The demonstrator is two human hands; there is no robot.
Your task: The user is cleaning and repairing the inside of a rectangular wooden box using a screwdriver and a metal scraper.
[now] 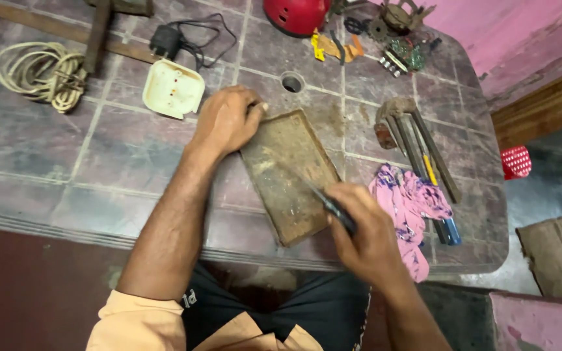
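Dim, flat indoor light; soft shadows under hands; slight motion blur on right hand (367, 239); corners murky, wide-angle bend.

Open ground: we find bare surface (86, 175) left of the plate (289, 174).
Right flank: pink cloth (409, 205) and tool bundle (417, 146) crowd in.
Far side: white socket box (173, 88), cord coil (41, 73), red dome (296, 14).
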